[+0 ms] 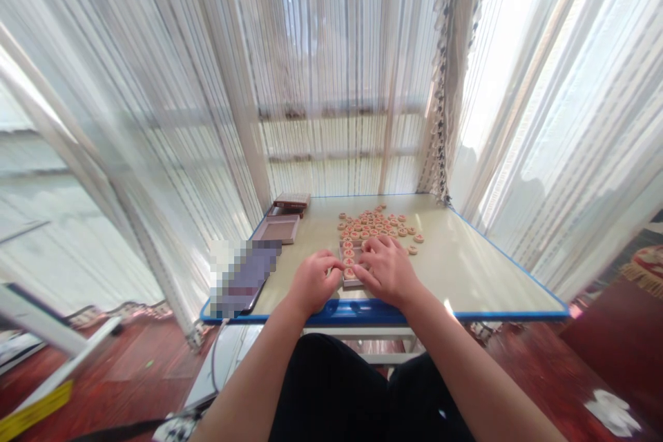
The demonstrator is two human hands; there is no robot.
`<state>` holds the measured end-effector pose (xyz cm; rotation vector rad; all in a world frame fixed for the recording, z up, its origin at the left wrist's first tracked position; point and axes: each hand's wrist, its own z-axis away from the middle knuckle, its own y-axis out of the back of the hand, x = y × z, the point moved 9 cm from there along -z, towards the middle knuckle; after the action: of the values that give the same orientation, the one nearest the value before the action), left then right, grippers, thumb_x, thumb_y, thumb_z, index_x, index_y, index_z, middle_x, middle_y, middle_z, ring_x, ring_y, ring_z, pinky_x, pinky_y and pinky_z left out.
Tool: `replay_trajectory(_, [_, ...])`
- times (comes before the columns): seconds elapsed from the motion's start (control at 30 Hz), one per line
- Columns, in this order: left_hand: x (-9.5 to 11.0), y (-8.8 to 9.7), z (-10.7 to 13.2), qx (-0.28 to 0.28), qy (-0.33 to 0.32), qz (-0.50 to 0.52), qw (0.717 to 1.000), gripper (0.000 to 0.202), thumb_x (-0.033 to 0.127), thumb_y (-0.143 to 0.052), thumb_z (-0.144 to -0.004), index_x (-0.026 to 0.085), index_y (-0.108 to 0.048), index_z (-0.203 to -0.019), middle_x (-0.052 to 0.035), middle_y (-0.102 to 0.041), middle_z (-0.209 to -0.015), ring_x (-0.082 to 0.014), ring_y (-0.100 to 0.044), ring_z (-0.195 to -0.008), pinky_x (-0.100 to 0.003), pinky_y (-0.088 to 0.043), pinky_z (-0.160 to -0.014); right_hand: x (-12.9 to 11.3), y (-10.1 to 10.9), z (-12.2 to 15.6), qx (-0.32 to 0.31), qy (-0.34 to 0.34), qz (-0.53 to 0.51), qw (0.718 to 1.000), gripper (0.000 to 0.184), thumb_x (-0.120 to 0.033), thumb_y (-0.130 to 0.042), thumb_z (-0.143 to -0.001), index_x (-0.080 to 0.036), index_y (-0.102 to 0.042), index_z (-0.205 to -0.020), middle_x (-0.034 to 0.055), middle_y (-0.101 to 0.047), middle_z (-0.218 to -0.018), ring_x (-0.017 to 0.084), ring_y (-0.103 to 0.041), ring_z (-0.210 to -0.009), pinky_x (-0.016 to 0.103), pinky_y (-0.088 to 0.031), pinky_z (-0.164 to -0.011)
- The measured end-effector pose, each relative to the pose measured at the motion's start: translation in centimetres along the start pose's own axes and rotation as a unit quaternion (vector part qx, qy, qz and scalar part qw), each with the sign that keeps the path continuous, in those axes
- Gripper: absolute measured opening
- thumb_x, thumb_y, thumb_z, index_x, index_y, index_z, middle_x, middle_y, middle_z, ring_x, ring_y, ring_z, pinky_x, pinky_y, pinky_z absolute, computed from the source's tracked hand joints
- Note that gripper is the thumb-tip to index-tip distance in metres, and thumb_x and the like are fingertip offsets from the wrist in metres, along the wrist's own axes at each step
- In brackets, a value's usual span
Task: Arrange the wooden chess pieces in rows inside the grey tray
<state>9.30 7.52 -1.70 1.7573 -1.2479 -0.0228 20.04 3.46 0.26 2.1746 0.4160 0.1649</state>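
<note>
Many round wooden game pieces (pixel 377 224) with red marks lie scattered at the far middle of a small cream table (pixel 466 269) with a blue edge. A small tray (pixel 353 281) near the front edge holds a column of such pieces. My left hand (pixel 312 281) is curled, its fingertips pinched at the tray's left side on a piece too small to make out. My right hand (pixel 387 268) lies over the tray's right side, fingers bent down on the pieces.
A brown open box (pixel 280 228) and its other half (pixel 291 202) lie at the table's far left. A dark blurred flat thing (pixel 243 277) sits at the front left corner. Sheer curtains (pixel 311 83) surround the table. Red floor lies below.
</note>
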Motion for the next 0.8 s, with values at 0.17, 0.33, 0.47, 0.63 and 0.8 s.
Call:
replay_trajectory(0.17, [-0.4,0.1,-0.1,0.012,0.005,-0.02,1.0,0.022,0.012,-0.046,-0.075,0.017,-0.067,-0.075,-0.0041,-0.062,-0.078,-0.0157,-0.057,-0.075,-0.028,-0.043,-0.074,0.6,0.0,-0.7,0.01,-0.046,0.043,0.998,0.046,-0.048,-0.036,-0.087,-0.02,-0.069,-0.073,0.0088,-0.055,-0.087,0.022,-0.042,-0.087,0.038,-0.03,-0.081])
replay_trajectory(0.33, [-2.9,0.4,-0.5,0.058,0.09,-0.02,0.994,0.028,0.018,-0.042,-0.08,0.013,-0.058,-0.102,-0.0109,-0.062,-0.095,-0.0222,-0.057,-0.089,-0.036,-0.043,-0.081,0.7,-0.8,-1.2,0.002,-0.063,0.076,0.995,0.054,-0.053,-0.03,-0.087,-0.019,-0.07,-0.074,0.0114,-0.057,-0.092,0.025,-0.041,-0.094,0.04,-0.029,-0.083])
replay_trajectory(0.47, [-3.9,-0.5,-0.7,0.033,0.11,-0.008,0.993,0.032,0.026,-0.037,-0.086,0.015,-0.054,-0.111,-0.0141,-0.062,-0.104,-0.025,-0.056,-0.1,-0.038,-0.04,-0.087,0.6,-1.3,-1.3,-0.014,-0.052,0.079,0.995,0.056,-0.055,-0.028,-0.087,-0.019,-0.07,-0.077,0.0106,-0.058,-0.092,0.024,-0.041,-0.095,0.039,-0.029,-0.085])
replay_trajectory(0.63, [-4.0,-1.3,-0.7,0.0,0.118,0.002,0.993,0.033,0.026,-0.036,-0.086,0.013,-0.051,-0.113,-0.0144,-0.063,-0.103,-0.0244,-0.057,-0.097,-0.04,-0.04,-0.087,0.5,-1.6,-1.3,-0.027,-0.051,0.068,0.996,0.055,-0.055,-0.029,-0.087,-0.02,-0.07,-0.08,0.01,-0.059,-0.093,0.024,-0.042,-0.095,0.039,-0.028,-0.085])
replay_trajectory(0.8, [-3.4,-1.1,-0.6,0.012,0.092,0.003,0.996,0.03,0.019,-0.04,-0.082,0.016,-0.052,-0.109,-0.0127,-0.064,-0.1,-0.0244,-0.058,-0.095,-0.038,-0.041,-0.084,0.5,-1.7,-1.2,-0.028,-0.05,0.072,0.996,0.053,-0.056,-0.03,-0.087,-0.021,-0.07,-0.079,0.0096,-0.059,-0.093,0.024,-0.042,-0.095,0.039,-0.029,-0.084])
